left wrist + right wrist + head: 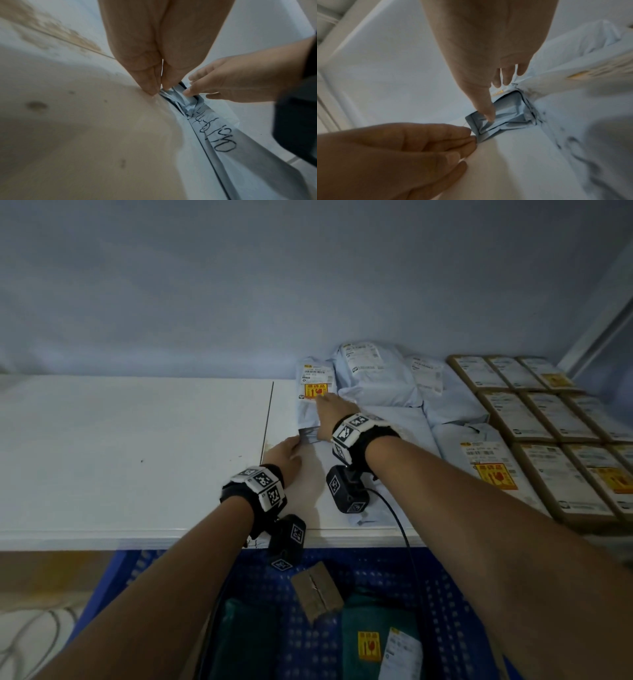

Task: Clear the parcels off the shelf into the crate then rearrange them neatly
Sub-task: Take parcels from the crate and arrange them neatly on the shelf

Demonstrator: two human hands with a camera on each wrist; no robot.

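Observation:
A pale grey poly-mailer parcel (310, 405) with a yellow-red sticker lies on the white shelf (137, 440), left of the other parcels. My right hand (330, 409) rests flat on top of it. In the right wrist view its thumb (488, 112) presses the folded grey flap (508, 112) and its fingers stretch over the label. My left hand (286, 451) is at the parcel's near end, and its fingertips (152, 89) pinch the flap's corner (171, 93). The blue crate (445, 594) stands below the shelf edge.
More pale mailers (376, 378) and rows of flat brown cardboard boxes (534, 419) fill the shelf's right side. The crate holds green parcels (373, 628) and a small brown box (317, 590). A seam (269, 419) splits the shelf; a wall stands behind.

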